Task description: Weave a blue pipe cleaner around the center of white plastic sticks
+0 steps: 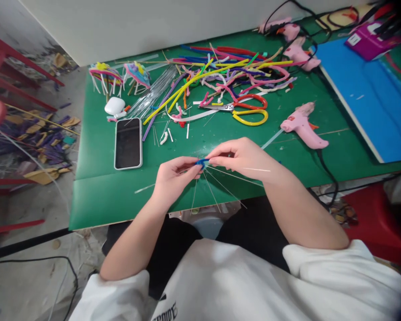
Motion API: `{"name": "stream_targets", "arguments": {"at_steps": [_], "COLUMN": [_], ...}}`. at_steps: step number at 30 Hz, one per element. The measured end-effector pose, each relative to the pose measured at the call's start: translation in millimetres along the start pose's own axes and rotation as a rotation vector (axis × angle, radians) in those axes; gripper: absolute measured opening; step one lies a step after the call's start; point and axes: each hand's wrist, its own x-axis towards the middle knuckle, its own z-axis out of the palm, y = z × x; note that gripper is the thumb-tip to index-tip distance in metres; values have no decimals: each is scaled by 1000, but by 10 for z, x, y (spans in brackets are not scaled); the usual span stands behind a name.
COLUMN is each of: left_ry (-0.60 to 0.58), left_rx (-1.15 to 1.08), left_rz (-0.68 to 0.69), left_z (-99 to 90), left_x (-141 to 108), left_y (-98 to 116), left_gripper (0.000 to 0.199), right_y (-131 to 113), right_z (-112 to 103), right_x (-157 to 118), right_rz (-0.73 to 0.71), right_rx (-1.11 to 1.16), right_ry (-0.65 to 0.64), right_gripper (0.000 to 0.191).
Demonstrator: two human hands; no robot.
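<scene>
A blue pipe cleaner (pixel 202 162) is pinched between my two hands above the front of the green table. My left hand (pixel 175 176) grips its left part, where it looks coiled around a hub of thin clear sticks (pixel 212 178). These sticks fan outward toward me and to both sides. My right hand (pixel 242 156) pinches the pipe cleaner's other end between thumb and fingertips. The exact shape at the hub is partly hidden by my fingers. Beyond my hands lie scissors (pixel 235 107) with one red and one yellow handle loop.
A phone (pixel 128 143) and a white earbud case (pixel 115 106) lie at left. Many coloured pipe cleaners (pixel 227 73) spread across the back, beside two small umbrella-like pieces (pixel 137 75). A pink glue gun (pixel 304 127) with its cord and a blue board (pixel 357 93) are at right.
</scene>
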Motion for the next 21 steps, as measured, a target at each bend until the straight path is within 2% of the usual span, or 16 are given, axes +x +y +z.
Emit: {"name": "stream_targets", "arguments": {"at_steps": [7, 13, 21], "left_ry": [-11, 74, 56], "left_rx": [-38, -35, -89], "left_rz": [51, 34, 18], "left_z": [34, 41, 57], "left_x": [-18, -5, -19], "left_y": [2, -28, -32], "left_gripper": [23, 22, 23], "right_y": [-68, -180, -452], "right_z": [-25, -205, -422], "right_x": [9, 14, 71], "right_rz": [-14, -24, -158], "right_rx": [-84, -368, -669], "right_ry": [-49, -147, -309], "right_gripper": [18, 20, 21]}}
